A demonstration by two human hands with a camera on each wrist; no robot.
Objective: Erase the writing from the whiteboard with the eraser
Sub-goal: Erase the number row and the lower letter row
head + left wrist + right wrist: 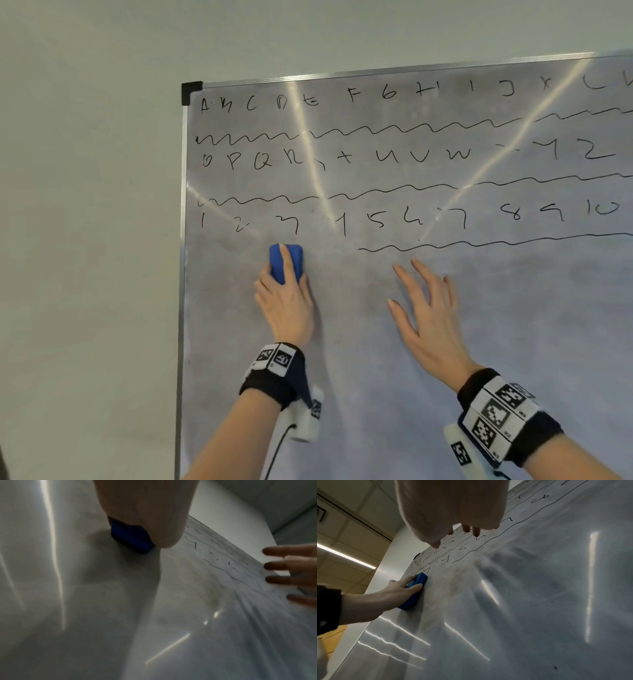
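A whiteboard (479, 342) hangs on the wall, with black letters, numbers and wavy lines (411, 130) across its upper part. My left hand (286, 301) grips a blue eraser (291, 262) and presses it flat against the board just under the "3" of the number row. The eraser (130, 536) shows under my palm in the left wrist view, and the eraser (415, 588) shows at the left in the right wrist view. To the eraser's right, a smudged strip breaks the lowest wavy line. My right hand (424, 308) lies flat on the board with fingers spread, below that line.
The board's metal frame (183, 274) and black corner cap (191, 92) mark its left edge, with bare wall (85, 240) beyond. Light streaks reflect off the board. A ceiling light strip (346, 555) shows in the right wrist view.
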